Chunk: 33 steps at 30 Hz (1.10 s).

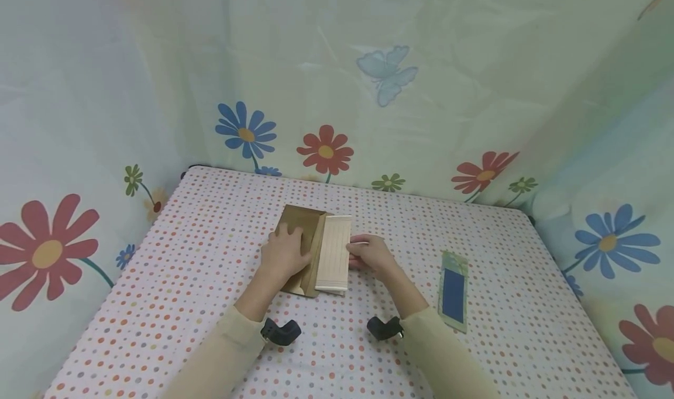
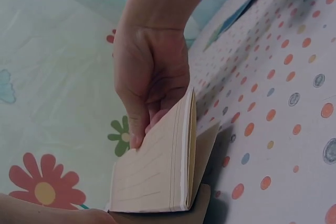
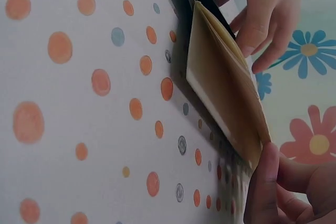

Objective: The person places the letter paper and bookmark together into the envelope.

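A small notebook with cream lined pages and a brown cover lies opened on the table. My left hand rests over the brown part on the left, fingers bent lightly and touching it. From the right side my right hand pinches the edge of the lined pages between thumb and fingers. In the left wrist view the lined sheet stands raised at a slant. The right wrist view shows its tan underside, with my right thumb at the edge.
A narrow green card-like item with a dark blue panel lies at the right. The table is covered by a white cloth with colored dots. A flower-printed curtain hangs behind it and along both sides.
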Tool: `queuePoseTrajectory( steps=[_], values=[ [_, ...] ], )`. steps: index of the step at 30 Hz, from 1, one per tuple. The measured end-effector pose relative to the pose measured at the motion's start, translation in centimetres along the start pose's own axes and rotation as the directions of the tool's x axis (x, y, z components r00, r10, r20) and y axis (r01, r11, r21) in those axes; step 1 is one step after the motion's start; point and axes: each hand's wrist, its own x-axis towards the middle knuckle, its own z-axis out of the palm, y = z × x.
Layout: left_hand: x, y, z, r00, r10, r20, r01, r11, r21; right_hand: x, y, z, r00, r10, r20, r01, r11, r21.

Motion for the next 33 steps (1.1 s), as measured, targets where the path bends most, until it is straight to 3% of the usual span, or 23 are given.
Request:
queuePoseTrajectory(
  steps=[33],
  values=[
    [0.0,0.0,-0.5,1.0,0.001,0.028,0.0,1.0,-0.012,0.7,-1.1,2.2,1.0,-0.007,0.026,0.008,0.999,-0.052]
  ],
)
